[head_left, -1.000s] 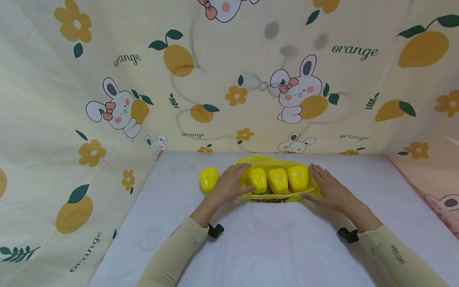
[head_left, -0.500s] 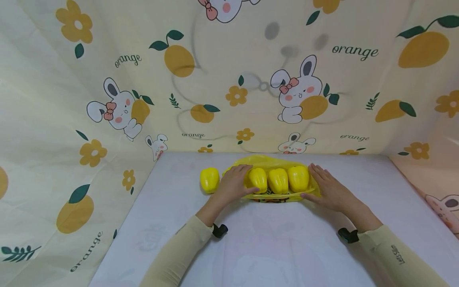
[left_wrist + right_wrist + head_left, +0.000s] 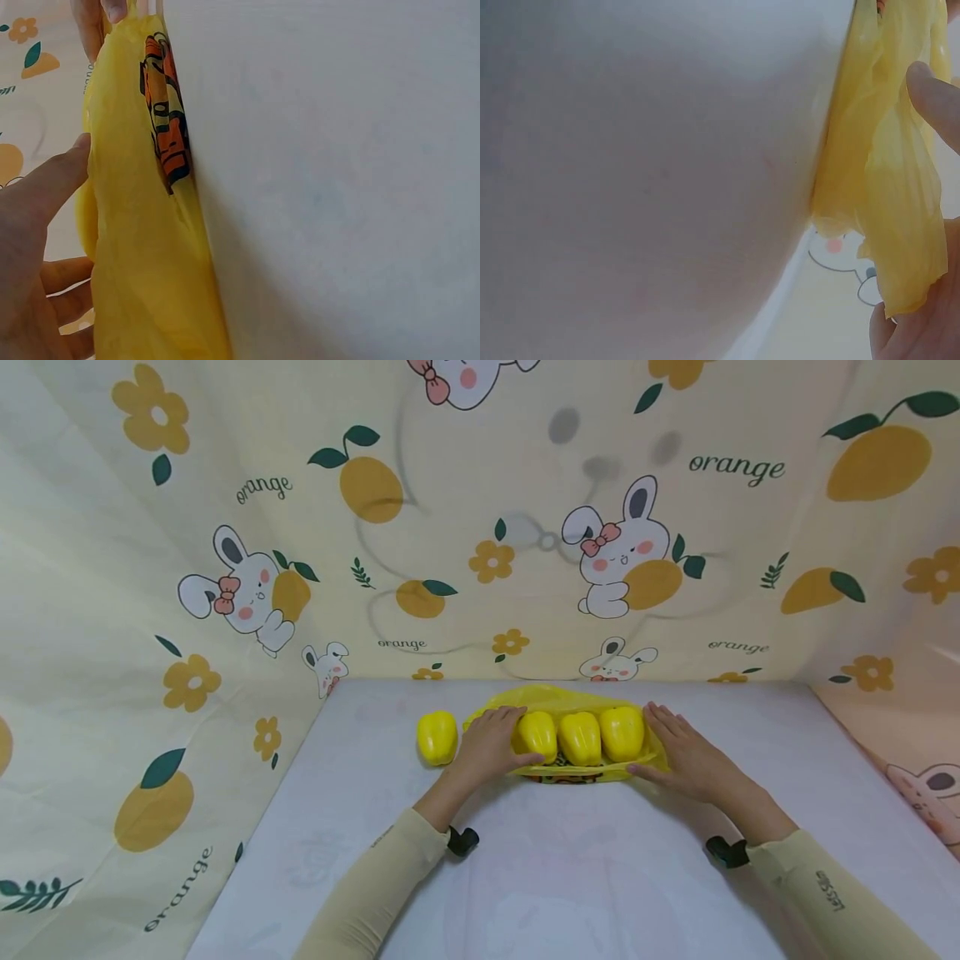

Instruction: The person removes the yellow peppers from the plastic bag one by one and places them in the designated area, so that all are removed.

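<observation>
A yellow plastic bag (image 3: 555, 697) with dark and orange print lies at the back of the table, its mouth spread around three yellow bell peppers (image 3: 580, 739) in a row. My left hand (image 3: 487, 749) rests on the bag's left end, thumb near the leftmost pepper, fingers loosely bent. At the right end, my right hand (image 3: 690, 760) touches the bag with extended fingers. In the left wrist view, the left hand (image 3: 37, 247) lies along the bag (image 3: 142, 225). The right wrist view has the right thumb (image 3: 934, 101) against the bag (image 3: 900, 180).
Another yellow pepper (image 3: 437, 737) stands on the white table (image 3: 555, 877), left of the left hand and outside the bag. Behind the table hangs a cream cloth (image 3: 450, 443) printed with rabbits and oranges, which also covers the sides.
My left hand has shifted slightly right, and more of the bag's left edge shows behind it. The right hand and the peppers have stayed nearly in place.
</observation>
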Tool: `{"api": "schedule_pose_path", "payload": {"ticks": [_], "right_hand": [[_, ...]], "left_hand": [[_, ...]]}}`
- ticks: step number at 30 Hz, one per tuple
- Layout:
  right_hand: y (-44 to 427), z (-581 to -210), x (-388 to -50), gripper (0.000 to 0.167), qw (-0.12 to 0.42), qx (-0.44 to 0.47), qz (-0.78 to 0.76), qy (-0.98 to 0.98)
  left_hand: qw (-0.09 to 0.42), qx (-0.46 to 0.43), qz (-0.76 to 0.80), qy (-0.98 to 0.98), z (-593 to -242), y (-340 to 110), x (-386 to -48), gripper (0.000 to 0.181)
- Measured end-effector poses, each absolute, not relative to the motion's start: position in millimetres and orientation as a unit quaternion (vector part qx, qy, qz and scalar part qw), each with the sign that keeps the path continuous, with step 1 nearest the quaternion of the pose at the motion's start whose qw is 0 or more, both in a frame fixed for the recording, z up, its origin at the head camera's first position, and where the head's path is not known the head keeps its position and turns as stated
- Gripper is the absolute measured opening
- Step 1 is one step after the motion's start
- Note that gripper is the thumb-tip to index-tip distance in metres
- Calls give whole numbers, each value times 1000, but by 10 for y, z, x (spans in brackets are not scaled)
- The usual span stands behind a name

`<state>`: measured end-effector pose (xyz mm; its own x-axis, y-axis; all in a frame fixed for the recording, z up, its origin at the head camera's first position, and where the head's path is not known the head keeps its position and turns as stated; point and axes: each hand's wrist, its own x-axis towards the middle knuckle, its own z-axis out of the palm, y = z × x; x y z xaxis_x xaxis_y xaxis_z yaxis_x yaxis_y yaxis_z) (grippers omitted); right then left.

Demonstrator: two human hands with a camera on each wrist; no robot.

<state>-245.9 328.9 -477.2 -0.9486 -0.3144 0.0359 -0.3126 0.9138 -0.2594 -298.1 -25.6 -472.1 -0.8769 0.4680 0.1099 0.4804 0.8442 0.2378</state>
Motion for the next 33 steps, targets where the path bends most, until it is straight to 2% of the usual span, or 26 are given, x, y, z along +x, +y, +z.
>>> {"api": "schedule_pose_path", "payload": {"ticks": [17,33], "right_hand": [[3287,-4788,-2474,117,10,-151,-132,980],[3271,-4754,-2458,117,13,-148,-136,979]], "left_hand": [[10,-244,-139,-960,-4698,-251,-2972,95],[29,-261,-138,-955,-4691,-307,-2970,96]]}}
